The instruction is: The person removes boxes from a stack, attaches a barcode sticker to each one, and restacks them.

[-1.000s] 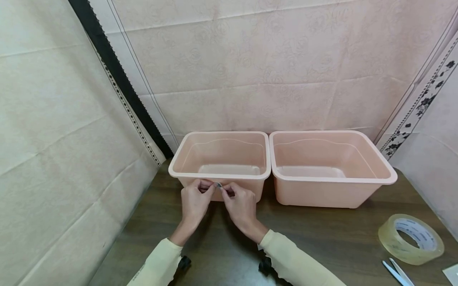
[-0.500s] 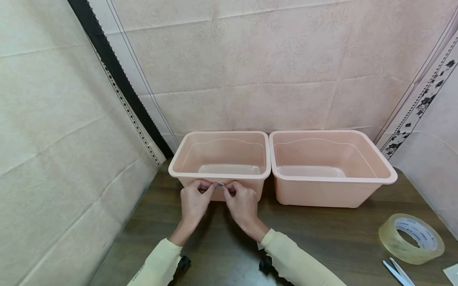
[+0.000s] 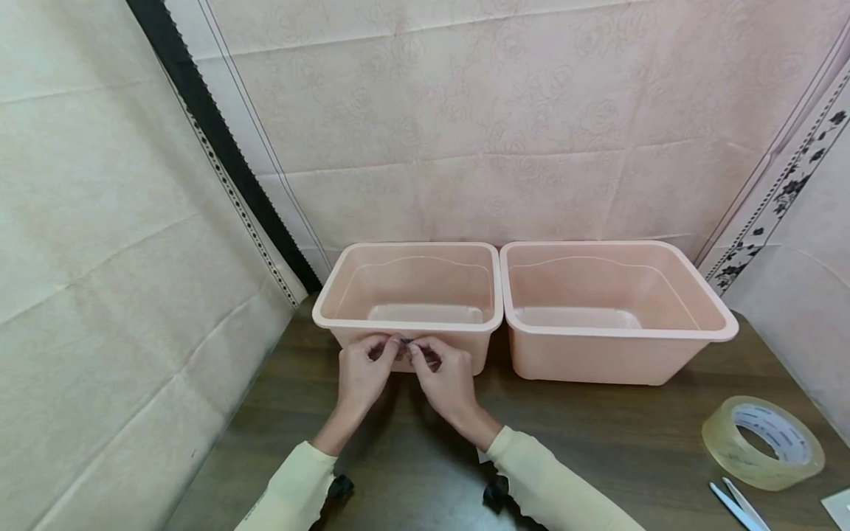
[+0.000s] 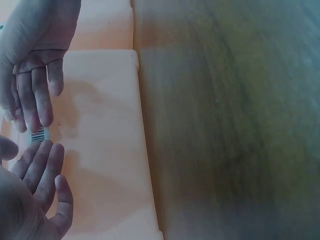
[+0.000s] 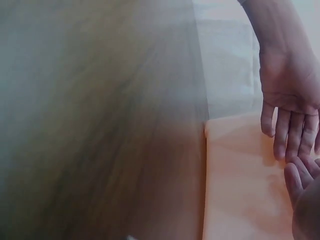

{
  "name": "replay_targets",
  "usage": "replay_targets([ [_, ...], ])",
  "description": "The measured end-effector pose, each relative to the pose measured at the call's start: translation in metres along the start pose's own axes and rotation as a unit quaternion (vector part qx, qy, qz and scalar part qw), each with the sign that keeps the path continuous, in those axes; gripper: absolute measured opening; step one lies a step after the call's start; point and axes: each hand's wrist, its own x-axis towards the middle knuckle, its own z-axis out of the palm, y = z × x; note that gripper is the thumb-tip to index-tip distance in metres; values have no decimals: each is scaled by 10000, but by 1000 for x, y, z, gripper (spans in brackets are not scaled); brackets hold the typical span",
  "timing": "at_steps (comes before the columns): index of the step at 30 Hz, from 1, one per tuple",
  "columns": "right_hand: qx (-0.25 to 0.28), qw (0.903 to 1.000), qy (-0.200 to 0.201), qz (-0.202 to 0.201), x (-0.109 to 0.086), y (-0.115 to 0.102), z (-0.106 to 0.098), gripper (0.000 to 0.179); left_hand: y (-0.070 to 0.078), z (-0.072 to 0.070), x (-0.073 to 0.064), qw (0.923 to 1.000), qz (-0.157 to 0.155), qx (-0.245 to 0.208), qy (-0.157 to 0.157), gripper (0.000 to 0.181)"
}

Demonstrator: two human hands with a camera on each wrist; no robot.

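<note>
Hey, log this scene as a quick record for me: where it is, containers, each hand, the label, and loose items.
surface: wooden table
containers: left pink bin and right pink bin, upright, side by side
left hand: fingertips at left bin's front
right hand: fingertips at left bin's front, facing the left hand
label: barcode label between the hands' fingertips; grip unclear
loose items: tape roll, pale-blue pointed tool, cut off by frame

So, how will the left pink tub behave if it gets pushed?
Nothing shows inside the left pink tub, so it is probably light for its size. Its smooth moulded walls look fairly stiff. Its broad base likely favours sliding over tipping.
</note>
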Motion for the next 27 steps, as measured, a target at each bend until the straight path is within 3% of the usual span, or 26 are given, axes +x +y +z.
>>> replay_targets([
  [5, 226, 9991, -116, 347, 0, 4, -2, 14, 1, 0, -1, 9988, -131, -463, -103, 26],
  [12, 348, 9954, -416, 793, -3, 2, -3, 25, 1, -2, -1, 9970, -220, -658, -332, 29],
  [21, 455, 9964, -340, 632, 1, 2, -4, 28, 5, -5, 2, 9984, -16, -552, -155, 26],
  [27, 250, 9960, -482, 711, -4, 5, -4, 25, 4, -4, 2, 9964, -246, -654, -472, 26],
])
